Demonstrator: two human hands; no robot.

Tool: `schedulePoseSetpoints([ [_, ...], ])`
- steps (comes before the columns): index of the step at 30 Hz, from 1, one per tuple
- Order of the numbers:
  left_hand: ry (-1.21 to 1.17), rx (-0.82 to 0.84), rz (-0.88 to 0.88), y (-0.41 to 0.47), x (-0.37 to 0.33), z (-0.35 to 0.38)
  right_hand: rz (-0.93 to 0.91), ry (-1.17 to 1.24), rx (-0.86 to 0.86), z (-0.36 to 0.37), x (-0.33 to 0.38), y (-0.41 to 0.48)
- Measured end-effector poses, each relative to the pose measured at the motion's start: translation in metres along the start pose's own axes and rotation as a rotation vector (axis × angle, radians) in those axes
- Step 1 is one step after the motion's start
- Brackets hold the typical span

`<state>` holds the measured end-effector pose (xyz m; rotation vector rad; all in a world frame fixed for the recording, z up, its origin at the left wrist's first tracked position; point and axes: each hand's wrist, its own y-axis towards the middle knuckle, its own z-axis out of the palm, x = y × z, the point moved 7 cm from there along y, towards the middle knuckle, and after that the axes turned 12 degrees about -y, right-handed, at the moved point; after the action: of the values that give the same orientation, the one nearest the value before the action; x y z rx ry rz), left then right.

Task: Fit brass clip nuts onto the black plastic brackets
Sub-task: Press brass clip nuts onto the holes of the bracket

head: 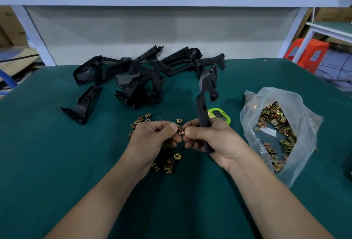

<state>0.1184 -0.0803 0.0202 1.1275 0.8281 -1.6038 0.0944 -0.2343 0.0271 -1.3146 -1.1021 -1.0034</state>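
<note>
The likeliest slip was the small brass nut [181, 131] springing out of the pinch: it sat between the thumb and fingertips of the left hand [152, 137] and the thumb tip of the right hand [213, 139], with very little of it to hold. If it dropped, it would land among the loose nuts [167, 164] on the green worktop [57, 162] below. The right hand was also closed around the lower end of a long black bracket [204, 105], which stood nearly upright; with its thumb busy at the nut, that grip looked weak and the bracket could tip or twist.

The nut was a tiny folded piece of gold-coloured metal, held just left of the bracket. Whether it already touched the bracket could not be told. More brackets [141, 78] lay heaped further back, and a clear bag of nuts [276, 124] lay open to the right.
</note>
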Motion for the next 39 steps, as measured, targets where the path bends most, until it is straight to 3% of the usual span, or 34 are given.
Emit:
schedulePoseSetpoints([
  [3, -0.031, -0.009, -0.030, 0.000, 0.001, 0.002, -0.006, 0.006, -0.002, -0.001, 0.000, 0.000],
  [7, -0.209, -0.166, -0.070, 0.007, -0.006, -0.024, -0.055, -0.048, -0.074, -0.019, 0.003, 0.000],
  [11, -0.220, -0.214, -0.029, 0.009, -0.008, -0.039, -0.085, -0.343, -0.135, -0.022, 0.001, 0.003],
  [15, -0.180, -0.178, -0.041, 0.010, -0.004, -0.037, -0.091, -0.939, -0.321, -0.023, 0.002, 0.004],
  [20, -0.204, -0.149, -0.034, 0.009, -0.008, -0.039, -0.182, -1.186, -0.502, -0.035, 0.014, 0.000],
  [26, -0.175, -0.124, 0.022, 0.006, -0.015, -0.037, -0.171, -1.331, -0.481, -0.037, 0.015, 0.000],
  [39, -0.207, -0.117, 0.020, 0.003, -0.014, -0.033, -0.105, -1.405, -0.399, -0.032, 0.012, 0.000],
])
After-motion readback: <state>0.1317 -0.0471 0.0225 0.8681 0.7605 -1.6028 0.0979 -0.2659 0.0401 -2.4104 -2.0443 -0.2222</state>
